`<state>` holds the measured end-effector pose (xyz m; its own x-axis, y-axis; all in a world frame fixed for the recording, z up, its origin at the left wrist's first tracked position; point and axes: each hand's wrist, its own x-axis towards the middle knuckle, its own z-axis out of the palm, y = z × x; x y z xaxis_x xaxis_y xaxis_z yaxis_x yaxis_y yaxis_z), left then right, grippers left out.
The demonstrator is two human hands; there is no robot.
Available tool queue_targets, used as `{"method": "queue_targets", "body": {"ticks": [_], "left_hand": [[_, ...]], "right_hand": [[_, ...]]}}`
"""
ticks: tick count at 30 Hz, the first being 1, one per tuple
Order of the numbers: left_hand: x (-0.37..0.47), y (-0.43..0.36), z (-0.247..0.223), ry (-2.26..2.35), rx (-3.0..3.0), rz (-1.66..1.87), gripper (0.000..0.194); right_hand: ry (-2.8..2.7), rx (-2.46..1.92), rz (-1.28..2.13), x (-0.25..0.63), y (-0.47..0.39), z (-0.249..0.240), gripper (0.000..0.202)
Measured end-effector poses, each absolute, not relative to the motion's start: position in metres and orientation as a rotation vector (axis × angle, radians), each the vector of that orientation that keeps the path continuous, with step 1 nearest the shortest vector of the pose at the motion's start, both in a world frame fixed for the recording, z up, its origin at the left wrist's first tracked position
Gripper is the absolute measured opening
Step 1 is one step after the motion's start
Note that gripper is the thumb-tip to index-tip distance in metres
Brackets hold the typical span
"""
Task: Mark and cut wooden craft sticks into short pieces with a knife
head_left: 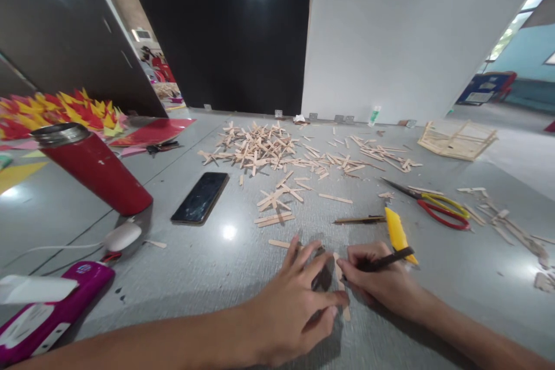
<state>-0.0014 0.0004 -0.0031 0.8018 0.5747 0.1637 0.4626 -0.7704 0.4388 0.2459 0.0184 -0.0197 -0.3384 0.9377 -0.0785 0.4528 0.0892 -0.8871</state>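
Right hand (381, 277) grips a dark pen (399, 255), its tip at or near a wooden stick (340, 284). Left hand (299, 295), fingers spread, touches that stick, which lies flat on the bench (217, 283) between both hands. Beyond: yellow packet (398, 234), scissors (443, 212), phone (200, 198), stick heap (255, 147).

Moderate, greyish indoor light; small glow at top edge. Round glare on tabletop (234, 269), fainter sheen high on black panel (238, 40). Washed-out brightness at right window (505, 40), probably daylight. Soft shadows beneath left hand (299, 295) and right hand (381, 274). Wide-angle stretch toward edges, flask (97, 167) leaning. Fine detail soft.
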Motion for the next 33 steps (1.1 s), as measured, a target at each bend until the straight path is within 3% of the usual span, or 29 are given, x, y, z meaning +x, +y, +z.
{"method": "queue_targets", "body": {"ticks": [33], "left_hand": [[-0.0013,0.0020,-0.0017,0.756,2.577,0.383,0.034]], "right_hand": [[-1.755,-1.353,1.271,0.2444,0.0151,-0.0144,0.051]]}}
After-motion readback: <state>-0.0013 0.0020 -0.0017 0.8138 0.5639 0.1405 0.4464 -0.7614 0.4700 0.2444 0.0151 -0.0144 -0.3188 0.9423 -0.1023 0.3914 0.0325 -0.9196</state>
